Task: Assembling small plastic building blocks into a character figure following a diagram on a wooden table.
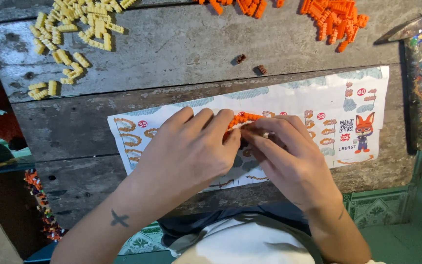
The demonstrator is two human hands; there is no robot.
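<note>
My left hand (189, 149) and my right hand (289, 156) meet over a paper instruction sheet (328, 105) on a worn grey wooden table (172, 54). Both hands pinch a small orange brick assembly (242, 118), of which only the top edge shows between the fingertips. The left fingers wrap it from the left, the right fingers press on it from the right. The sheet shows numbered build steps and a cartoon fox figure at its right end.
A pile of yellow small bricks (72, 29) lies at the far left, orange bricks (335, 17) at the far right. Two tiny brown bricks (250, 63) sit mid-table. A paint-spattered hammer (418, 73) rests at the right edge. Patterned floor lies below.
</note>
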